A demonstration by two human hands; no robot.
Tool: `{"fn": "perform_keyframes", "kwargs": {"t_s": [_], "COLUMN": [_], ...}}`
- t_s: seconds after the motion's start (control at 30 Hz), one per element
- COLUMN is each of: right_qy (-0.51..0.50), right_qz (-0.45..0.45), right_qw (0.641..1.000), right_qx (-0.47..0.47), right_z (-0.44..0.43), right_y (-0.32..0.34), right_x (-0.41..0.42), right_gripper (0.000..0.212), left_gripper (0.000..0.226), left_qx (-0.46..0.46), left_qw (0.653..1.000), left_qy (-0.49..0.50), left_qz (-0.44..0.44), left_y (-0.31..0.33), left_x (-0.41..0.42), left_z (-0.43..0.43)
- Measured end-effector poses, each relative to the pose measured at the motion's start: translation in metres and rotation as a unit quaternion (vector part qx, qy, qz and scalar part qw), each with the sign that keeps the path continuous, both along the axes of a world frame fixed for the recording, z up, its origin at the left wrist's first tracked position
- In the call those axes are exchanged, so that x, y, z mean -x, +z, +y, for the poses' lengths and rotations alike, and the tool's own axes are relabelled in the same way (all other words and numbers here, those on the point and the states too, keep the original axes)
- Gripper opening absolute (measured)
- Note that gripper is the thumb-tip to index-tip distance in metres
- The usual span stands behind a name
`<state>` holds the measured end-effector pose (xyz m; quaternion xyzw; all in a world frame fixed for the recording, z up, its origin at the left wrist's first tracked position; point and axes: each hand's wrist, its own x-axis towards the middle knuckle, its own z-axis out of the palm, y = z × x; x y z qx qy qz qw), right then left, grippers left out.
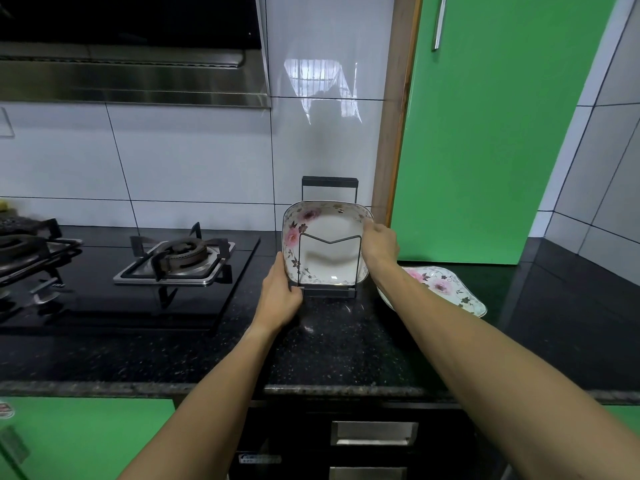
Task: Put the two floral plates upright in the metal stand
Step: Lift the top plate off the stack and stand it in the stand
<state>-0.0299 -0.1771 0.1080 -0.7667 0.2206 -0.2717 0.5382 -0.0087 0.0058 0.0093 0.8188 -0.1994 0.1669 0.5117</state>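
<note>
One square white floral plate (329,230) stands upright in the black metal stand (329,291), behind the stand's front wire divider, face toward me. My right hand (379,242) grips that plate's upper right edge. My left hand (280,292) rests at the plate's lower left edge and the stand's base corner; whether it holds the plate or the stand I cannot tell. The second floral plate (446,287) lies flat on the black counter to the right of the stand, partly hidden by my right forearm.
A gas hob (180,259) with metal pan supports lies to the left of the stand. A green cabinet door (485,150) rises right behind the flat plate. White tiled wall is at the back. The counter's front edge (346,389) runs below my forearms.
</note>
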Motion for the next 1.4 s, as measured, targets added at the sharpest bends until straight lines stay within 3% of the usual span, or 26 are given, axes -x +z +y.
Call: {"fn": "perform_keyframes", "kwargs": {"t_s": [0.3,0.5,0.67,1.1,1.23,1.3,1.4], "right_qy": [0.014,0.017,0.015,0.034,0.034,0.034,0.027], "right_qz": [0.015,0.010,0.001,0.009,0.018,0.019,0.017], "right_qw": [1.000,1.000,0.999,0.999,0.999,0.999,0.999], "right_qx": [-0.015,-0.024,-0.035,-0.036,-0.024,-0.021,-0.006], "right_z": [0.001,0.001,0.001,-0.001,-0.010,-0.015,-0.022], "right_y": [-0.017,-0.018,-0.018,-0.011,-0.010,-0.009,-0.008], "right_x": [-0.007,-0.005,-0.001,0.009,0.014,0.017,0.021], "right_gripper": [0.033,0.012,0.039,0.046,0.041,0.027,0.019], "left_gripper": [0.060,0.060,0.061,0.061,0.063,0.069,0.062], "left_qx": [-0.004,-0.006,-0.007,-0.011,-0.006,0.000,-0.016], "left_qw": [1.000,1.000,1.000,1.000,0.998,0.997,0.996], "left_qy": [-0.001,-0.001,0.001,-0.001,0.013,0.031,0.048], "left_qz": [0.001,0.003,0.003,0.024,0.053,0.075,0.070], "left_y": [0.002,0.003,0.002,0.008,0.010,0.011,0.011], "left_x": [0.001,0.003,0.002,0.009,0.012,0.016,0.025], "left_z": [0.002,0.002,0.002,0.002,0.001,0.001,-0.001]}}
